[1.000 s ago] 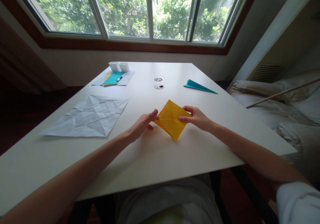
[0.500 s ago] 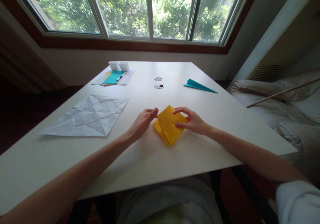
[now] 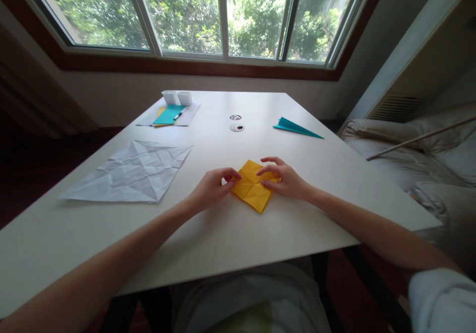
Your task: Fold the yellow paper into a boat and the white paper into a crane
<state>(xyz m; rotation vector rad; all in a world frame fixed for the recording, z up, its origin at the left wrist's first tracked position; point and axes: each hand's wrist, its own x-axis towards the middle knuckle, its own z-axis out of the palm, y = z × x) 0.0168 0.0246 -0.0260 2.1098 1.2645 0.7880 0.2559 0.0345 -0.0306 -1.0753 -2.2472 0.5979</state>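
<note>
Folded square of yellow paper [image 3: 253,192] flat on the white table [image 3: 230,233], near edge. Left hand [image 3: 211,189] pinching its left corner. Right hand [image 3: 285,180] spread, fingertips pressing its right side.

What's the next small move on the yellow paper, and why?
Probably press and run the fingertips along the fold to set the crease. The yellow paper lies flat on the white table, with the left hand pinching its left corner and the right hand resting on its right side.
</note>
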